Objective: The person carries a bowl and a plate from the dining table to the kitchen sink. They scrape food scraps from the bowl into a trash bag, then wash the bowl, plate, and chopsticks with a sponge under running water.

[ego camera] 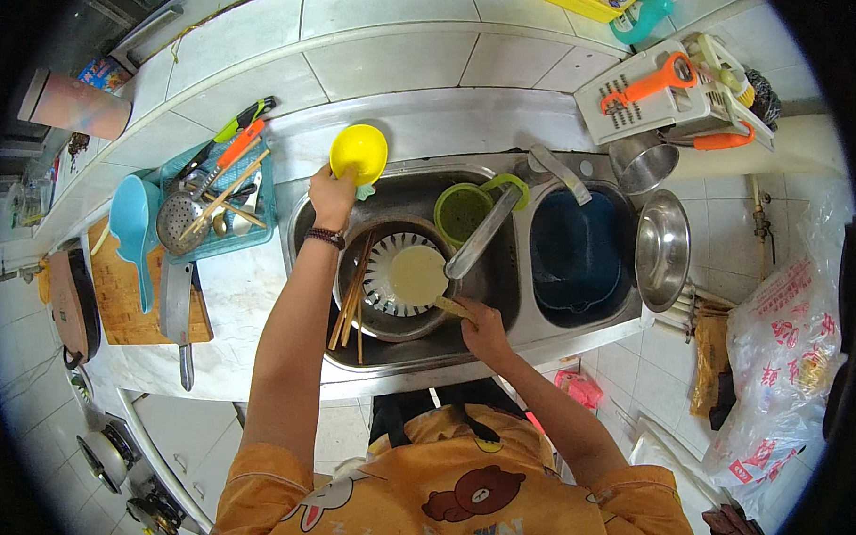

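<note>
My left hand [335, 193] grips a small yellow bowl [359, 152] above the back left rim of the sink. My right hand [484, 333] holds the end of a pale, flat thing [456, 309], perhaps a sponge or a handle, at the right edge of a metal basin [340, 278]. In the basin sits a white bowl with a dark striped pattern [378, 290], with cloudy pale liquid or a pale round surface in its middle. Wooden chopsticks [353, 293] lean over the basin's left side. A green strainer [463, 212] stands behind the faucet spout [482, 234].
At left, a blue basket [252, 236] holds utensils beside a blue ladle [134, 215]; a cleaver [176, 301] lies on a wooden board [125, 320]. The right sink compartment [577, 251] looks dark blue. A metal bowl [662, 251] stands at its right edge.
</note>
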Tool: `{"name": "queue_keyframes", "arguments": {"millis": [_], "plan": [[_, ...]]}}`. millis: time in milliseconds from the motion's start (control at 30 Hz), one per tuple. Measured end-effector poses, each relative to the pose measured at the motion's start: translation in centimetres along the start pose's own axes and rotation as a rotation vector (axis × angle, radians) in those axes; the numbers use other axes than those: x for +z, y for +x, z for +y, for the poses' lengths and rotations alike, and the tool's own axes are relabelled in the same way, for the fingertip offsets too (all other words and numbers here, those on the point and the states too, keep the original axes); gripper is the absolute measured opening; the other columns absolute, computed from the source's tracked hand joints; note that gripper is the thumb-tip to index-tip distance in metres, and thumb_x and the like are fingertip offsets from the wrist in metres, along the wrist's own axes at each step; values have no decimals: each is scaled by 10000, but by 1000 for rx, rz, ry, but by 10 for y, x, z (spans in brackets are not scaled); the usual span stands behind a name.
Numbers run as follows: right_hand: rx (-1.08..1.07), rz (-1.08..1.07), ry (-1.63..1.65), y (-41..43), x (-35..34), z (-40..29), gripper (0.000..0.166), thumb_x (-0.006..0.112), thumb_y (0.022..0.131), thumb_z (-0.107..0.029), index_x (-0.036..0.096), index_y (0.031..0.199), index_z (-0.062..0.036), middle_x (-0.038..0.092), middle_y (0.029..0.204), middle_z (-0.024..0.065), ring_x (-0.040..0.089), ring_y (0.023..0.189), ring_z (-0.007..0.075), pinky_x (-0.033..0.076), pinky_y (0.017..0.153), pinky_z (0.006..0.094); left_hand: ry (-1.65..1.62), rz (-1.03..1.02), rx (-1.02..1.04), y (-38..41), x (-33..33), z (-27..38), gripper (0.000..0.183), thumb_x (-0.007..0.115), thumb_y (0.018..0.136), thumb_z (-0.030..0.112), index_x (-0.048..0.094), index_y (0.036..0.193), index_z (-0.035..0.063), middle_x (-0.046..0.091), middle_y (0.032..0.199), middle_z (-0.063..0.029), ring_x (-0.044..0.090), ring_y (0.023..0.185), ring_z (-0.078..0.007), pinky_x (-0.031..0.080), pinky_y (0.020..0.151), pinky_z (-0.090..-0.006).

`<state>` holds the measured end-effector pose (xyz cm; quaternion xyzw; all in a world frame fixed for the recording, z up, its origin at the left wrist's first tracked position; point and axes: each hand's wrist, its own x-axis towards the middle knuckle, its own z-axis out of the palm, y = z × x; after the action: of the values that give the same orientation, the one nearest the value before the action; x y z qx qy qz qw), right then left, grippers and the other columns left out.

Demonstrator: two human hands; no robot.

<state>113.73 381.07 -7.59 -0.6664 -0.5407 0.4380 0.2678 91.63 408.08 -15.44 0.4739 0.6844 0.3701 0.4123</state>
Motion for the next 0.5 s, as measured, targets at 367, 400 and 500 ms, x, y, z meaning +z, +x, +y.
{"name": "queue_keyframes", "arguments": {"millis": [367,400,500], "plan": [[-265,-186,-608,45,57,8,665,580,773,-19,315,1382,-11,374,1367,244,354,1275,397,353,1021,472,-610,-218,-179,-73,-22,61,617,598,900,331,332,1308,-48,602,1045,-185,649,866,-227,539,728,-294],[-284,-174,-637,47,67,11,660,579,783,-58,314,1387,-13,374,1367,249,370,1258,406,349,1011,498,-601,-201,-207,-82,-28,56,584,592,905,319,351,1293,-45,607,1034,-181,648,864,-224,541,735,-294],[-312,-203,-810,55,86,27,657,576,808,-151,314,1397,-26,378,1359,263,407,1222,418,347,984,550,-586,-154,-293,-114,-41,42,481,584,914,282,421,1237,-34,624,995,-165,649,850,-214,542,748,-291]]}}
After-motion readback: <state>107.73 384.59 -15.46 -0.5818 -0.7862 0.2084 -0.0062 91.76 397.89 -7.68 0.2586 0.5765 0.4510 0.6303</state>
